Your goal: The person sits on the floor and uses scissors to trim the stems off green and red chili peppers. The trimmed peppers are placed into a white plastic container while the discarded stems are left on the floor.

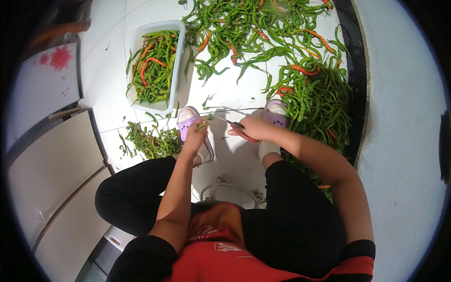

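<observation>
My left hand (194, 138) pinches a green chili pepper (202, 125) between thumb and fingers, above the purple clog on my left foot. In my right hand (254, 127) is a pair of scissors with red handles (243, 134). Their blades point left, and the tips are close to the pepper's upper end; whether they touch it is too small to tell. Below my left hand, a small heap of cut stems and bits (155, 141) lies on the floor. A translucent white plastic tub (182, 49) of green and red chili peppers stands ahead to the left.
Loose green and red chili peppers (243, 21) spread over the white tiled floor (225, 83) ahead. A dense pile of them (320, 98) lies beside my right foot, against a black skirting strip (356, 67) and pale wall (401, 141). White cabinet panels (56, 158) stand at left.
</observation>
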`<state>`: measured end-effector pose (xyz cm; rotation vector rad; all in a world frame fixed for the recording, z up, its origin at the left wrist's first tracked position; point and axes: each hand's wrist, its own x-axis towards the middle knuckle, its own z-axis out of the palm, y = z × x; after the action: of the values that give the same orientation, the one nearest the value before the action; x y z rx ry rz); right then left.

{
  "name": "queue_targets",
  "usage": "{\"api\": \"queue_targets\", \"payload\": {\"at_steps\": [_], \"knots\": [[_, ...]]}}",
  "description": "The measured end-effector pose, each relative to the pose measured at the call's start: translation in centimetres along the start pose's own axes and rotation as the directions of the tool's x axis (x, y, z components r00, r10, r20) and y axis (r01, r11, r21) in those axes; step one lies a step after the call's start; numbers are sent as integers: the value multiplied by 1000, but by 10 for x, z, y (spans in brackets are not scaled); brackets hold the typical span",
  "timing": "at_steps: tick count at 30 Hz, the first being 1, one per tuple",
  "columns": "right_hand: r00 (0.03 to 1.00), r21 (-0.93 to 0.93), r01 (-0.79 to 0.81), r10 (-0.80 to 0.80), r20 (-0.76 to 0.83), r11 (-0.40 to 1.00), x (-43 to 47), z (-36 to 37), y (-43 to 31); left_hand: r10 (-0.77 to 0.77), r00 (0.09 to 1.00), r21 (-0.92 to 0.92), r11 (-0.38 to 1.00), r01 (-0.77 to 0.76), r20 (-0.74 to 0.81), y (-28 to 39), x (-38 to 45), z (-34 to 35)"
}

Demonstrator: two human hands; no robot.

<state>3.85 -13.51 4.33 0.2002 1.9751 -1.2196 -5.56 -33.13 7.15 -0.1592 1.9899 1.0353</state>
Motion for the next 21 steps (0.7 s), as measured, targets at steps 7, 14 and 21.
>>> {"api": "queue_targets", "payload": {"at_steps": [7,14,21], "knots": [[987,181,91,-64,-147,979,-2,9,-2,-71,792,-635,643,-428,-607,19,55,-84],[967,301,18,60,-247,953,-18,13,34,560,767,267,827,-495,-313,31,107,25],[942,691,59,190,-279,720,-37,1,59,677,610,659,683,-314,-412,87,193,89]]}}
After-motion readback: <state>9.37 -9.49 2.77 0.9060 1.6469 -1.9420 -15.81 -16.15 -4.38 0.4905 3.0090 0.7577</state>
